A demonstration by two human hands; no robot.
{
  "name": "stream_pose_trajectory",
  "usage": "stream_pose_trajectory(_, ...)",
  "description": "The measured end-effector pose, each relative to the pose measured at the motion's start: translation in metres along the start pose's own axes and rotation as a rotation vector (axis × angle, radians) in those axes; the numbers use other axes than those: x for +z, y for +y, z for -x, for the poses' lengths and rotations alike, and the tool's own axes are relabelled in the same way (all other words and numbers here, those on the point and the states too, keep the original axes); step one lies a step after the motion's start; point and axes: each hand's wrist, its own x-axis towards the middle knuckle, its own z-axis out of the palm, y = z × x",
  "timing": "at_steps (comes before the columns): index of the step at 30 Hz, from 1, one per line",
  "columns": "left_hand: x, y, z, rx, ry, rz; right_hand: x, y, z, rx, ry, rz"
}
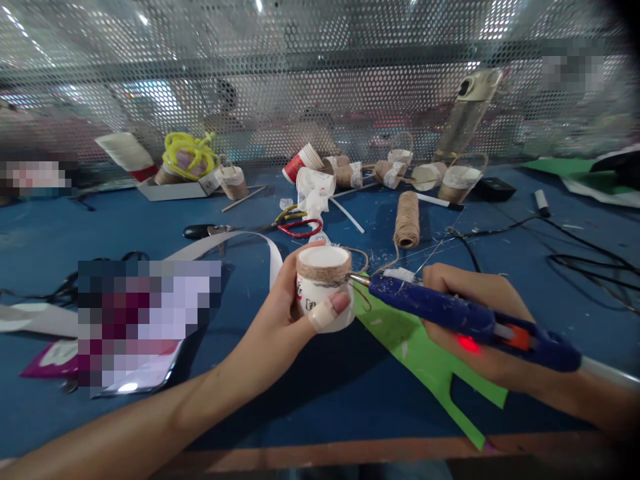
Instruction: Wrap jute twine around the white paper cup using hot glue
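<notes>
In the head view my left hand [295, 300] is wrapped round a white paper cup [313, 293], its thumb bandaged with a plaster. Jute twine [325, 272] is wound in a band near the cup's upper end, and a loose strand trails off to the right. My right hand [470, 300] grips a blue hot glue gun [430, 303] with a red light glowing on it. The metal nozzle of the gun points left and meets, or nearly meets, the twine band. A spool of jute twine [407, 220] lies behind, its strand running toward the cup.
Green paper [415, 347] lies under the glue gun. Red and yellow-handled scissors [300, 227], a phone [150, 333] and a white strip [225, 243] are at left. Several twine-wrapped cups [347, 175] line the back before a perforated metal screen [320, 80]. Black cable [590, 257] coils at right.
</notes>
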Motion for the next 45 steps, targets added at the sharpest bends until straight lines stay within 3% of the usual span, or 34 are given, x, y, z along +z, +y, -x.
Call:
stream_pose_trajectory(7,0.001,-0.003,-0.001,0.041,-0.005,-0.023,0.003,0.004,0.004,-0.057,0.019,0.002)
stream_pose_trajectory(18,-0.003,-0.003,0.000,-0.020,-0.069,0.073,0.004,0.001,0.004,-0.040,0.022,0.003)
stream_pose_trajectory(35,-0.006,-0.003,0.000,-0.068,-0.064,0.196,-0.001,0.000,0.000,0.091,-0.016,-0.076)
stream_pose_trajectory(45,-0.005,-0.003,-0.001,-0.050,-0.111,0.217,0.001,0.002,0.000,0.012,-0.028,-0.087)
